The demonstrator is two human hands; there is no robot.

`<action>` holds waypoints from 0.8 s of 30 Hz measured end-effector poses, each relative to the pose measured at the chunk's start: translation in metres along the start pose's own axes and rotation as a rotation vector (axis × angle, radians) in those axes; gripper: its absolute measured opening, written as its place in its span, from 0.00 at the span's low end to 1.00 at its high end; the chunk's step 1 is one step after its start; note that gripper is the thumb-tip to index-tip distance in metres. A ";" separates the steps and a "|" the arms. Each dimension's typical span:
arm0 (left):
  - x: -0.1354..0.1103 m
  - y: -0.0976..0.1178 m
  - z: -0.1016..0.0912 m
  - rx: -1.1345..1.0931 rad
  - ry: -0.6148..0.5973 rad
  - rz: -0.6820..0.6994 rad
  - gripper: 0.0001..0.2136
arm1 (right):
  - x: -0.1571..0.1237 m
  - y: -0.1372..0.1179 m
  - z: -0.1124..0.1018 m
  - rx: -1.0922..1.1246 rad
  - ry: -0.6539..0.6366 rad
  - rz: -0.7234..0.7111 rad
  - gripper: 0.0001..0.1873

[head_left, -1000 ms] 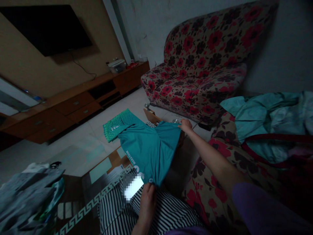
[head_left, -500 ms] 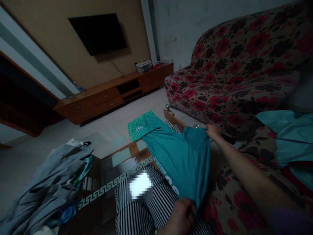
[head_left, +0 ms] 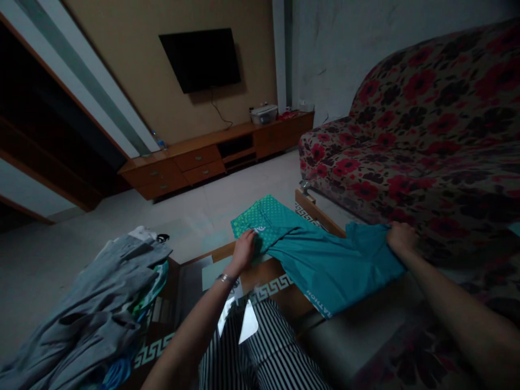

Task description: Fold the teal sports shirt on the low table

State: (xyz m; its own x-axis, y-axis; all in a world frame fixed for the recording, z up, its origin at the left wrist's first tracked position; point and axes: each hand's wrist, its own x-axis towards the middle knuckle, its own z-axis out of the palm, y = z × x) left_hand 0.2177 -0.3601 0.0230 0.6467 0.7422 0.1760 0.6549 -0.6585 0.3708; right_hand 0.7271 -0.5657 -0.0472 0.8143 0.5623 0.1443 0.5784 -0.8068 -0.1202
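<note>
Teal garment (head_left: pixel 331 265) is lying over the bench (head_left: pixel 265 272), right fingers (head_left: pixel 396 229) pinching its edge, likely for tension; left fingers (head_left: pixel 248 239) touching, grip unclear.

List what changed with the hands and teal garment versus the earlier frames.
Left hand let go of the teal garment's near corner and moved forward and left to its green patterned end. Unchanged: right hand grips the right edge; grey clothes lie at left.

shirt (head_left: pixel 325 254) across right part of worktop (head_left: pixel 273 271), left hand (head_left: pixel 244 248) at its far-left end, right hand (head_left: pixel 401 237) at its right; clothes pile (head_left: pixel 97 303) at worktop's left; sofa (head_left: pixel 365 141) beyond, right; cabinet (head_left: pixel 162 176) behind across floor (head_left: pixel 260 181), box (head_left: pixel 264 115) on its right half, TV (head_left: pixel 203 59) on wall (head_left: pixel 134 54) above
</note>
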 end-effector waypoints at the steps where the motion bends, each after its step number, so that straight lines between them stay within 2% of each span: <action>1: 0.021 -0.014 -0.001 0.059 -0.024 0.023 0.17 | 0.002 -0.007 0.002 -0.017 -0.002 0.012 0.24; 3: 0.053 -0.034 -0.002 0.145 -0.069 0.054 0.17 | 0.011 -0.022 0.005 -0.052 -0.010 0.024 0.23; 5: 0.066 -0.049 0.000 0.211 -0.087 0.033 0.18 | 0.024 -0.040 0.006 -0.074 -0.017 0.011 0.22; 6: 0.066 -0.056 0.000 0.243 -0.081 0.008 0.18 | 0.032 -0.051 0.006 -0.077 -0.022 0.003 0.21; 8: 0.050 -0.069 -0.002 0.310 -0.050 -0.045 0.18 | 0.048 -0.077 0.007 -0.072 -0.037 -0.018 0.21; 10: 0.015 -0.078 -0.009 0.373 -0.040 -0.089 0.18 | 0.061 -0.111 0.010 -0.051 -0.051 -0.074 0.21; 13: -0.065 -0.081 -0.026 0.448 -0.071 -0.208 0.19 | 0.070 -0.166 0.019 0.005 -0.063 -0.219 0.20; 17: -0.189 -0.063 -0.046 0.504 -0.185 -0.410 0.21 | 0.071 -0.226 0.029 0.049 -0.079 -0.437 0.19; 19: -0.239 -0.054 -0.054 0.492 -0.254 -0.477 0.23 | 0.069 -0.247 0.026 0.042 -0.112 -0.514 0.18; 22: -0.285 -0.050 -0.065 0.423 -0.283 -0.515 0.27 | 0.049 -0.276 0.006 -0.011 -0.146 -0.521 0.17; 24: -0.298 -0.052 -0.072 0.363 -0.235 -0.488 0.27 | 0.014 -0.295 -0.017 0.016 -0.117 -0.607 0.16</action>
State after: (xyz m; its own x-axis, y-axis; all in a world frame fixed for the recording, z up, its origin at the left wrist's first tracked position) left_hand -0.0375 -0.5381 0.0174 0.2829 0.9467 -0.1542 0.9588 -0.2835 0.0187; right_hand 0.5670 -0.3229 0.0067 0.3395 0.9369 0.0830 0.9400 -0.3347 -0.0657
